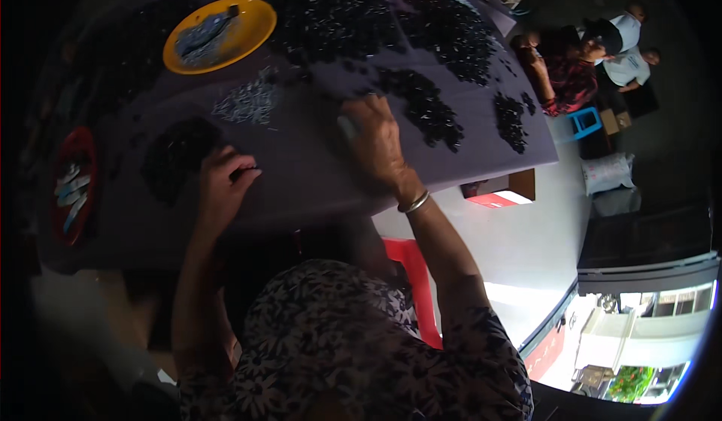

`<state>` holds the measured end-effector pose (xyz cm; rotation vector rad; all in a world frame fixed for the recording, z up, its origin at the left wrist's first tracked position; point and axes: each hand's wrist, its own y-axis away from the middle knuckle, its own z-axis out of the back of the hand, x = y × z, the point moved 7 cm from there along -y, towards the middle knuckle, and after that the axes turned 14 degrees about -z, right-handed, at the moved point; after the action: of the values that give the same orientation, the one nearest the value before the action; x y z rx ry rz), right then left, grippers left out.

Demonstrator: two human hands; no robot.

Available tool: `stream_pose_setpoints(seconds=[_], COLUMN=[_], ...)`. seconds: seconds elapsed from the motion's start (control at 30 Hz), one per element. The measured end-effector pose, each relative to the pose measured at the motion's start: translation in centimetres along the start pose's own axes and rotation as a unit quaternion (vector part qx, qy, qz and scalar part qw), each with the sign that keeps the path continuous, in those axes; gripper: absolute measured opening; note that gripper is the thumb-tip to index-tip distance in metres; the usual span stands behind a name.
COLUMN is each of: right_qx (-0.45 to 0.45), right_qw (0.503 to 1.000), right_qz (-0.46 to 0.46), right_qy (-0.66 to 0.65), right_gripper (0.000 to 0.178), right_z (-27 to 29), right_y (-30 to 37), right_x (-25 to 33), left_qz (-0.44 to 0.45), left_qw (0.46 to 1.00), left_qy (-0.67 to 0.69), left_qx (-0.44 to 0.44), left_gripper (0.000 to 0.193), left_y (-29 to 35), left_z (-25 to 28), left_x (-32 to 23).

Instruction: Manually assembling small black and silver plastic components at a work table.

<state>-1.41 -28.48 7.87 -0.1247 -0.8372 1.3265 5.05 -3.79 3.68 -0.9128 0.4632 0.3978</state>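
My left hand (224,180) is closed in a pinch at the right edge of a pile of small black parts (180,150). Whatever its fingertips hold is too small and dark to make out. Farther right, my right hand (374,139), with a metal bangle on the wrist, curls its fingers over the purple-grey tablecloth (301,173). A pale shape (347,127) shows at its left side, too blurred to name. Beyond and between my hands lies a loose heap of thin silvery pieces (250,102). More black parts (423,109) lie just right of my right hand.
A yellow dish (257,26) with more thin silvery pieces stands at the far left. A red tray (89,158) holds whitish and bluish items. Large black piles (331,22) cover the far side. Beside the table are a cardboard box (519,186), a red stool (425,293) and several people (571,71).
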Motion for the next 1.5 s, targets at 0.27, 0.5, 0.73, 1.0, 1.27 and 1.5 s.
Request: stream_pose_setpoints(seconds=[0.27,0.5,0.73,1.0,1.27,1.5], right_qx=[0.028,0.039,-0.023,0.080,0.035,-0.003], right_qw=[0.995,0.995,0.999,0.977,0.996,0.994], right_qz=[-0.032,0.040,-0.022,-0.098,-0.076,-0.012], right_qy=[0.093,0.081,0.011,0.173,-0.015,0.111], right_gripper=[0.027,0.033,0.017,0.051,0.034,0.024], right_z=[-5.7,-3.8,1.2,-1.8,-0.5,1.6], right_y=[-2.8,-0.2,-2.9,-6.7,-6.6,-3.5], right_x=[-1.3,-1.8,-7.6,-12.2,-9.1,-8.8], left_qz=[0.040,0.049,0.069,0.073,0.056,0.067], left_qw=[0.998,0.998,0.998,0.997,0.998,0.998], left_qy=[0.038,0.031,0.008,0.000,-0.004,-0.011], left_qx=[-0.005,-0.015,-0.003,0.006,0.007,0.012], left_gripper=[0.017,0.016,0.015,0.014,0.014,0.013], left_y=[0.1,0.3,1.1,0.7,0.8,0.7], left_z=[-0.1,0.4,0.1,-0.2,0.0,0.1], left_x=[0.1,0.1,0.8,0.6,0.5,0.4])
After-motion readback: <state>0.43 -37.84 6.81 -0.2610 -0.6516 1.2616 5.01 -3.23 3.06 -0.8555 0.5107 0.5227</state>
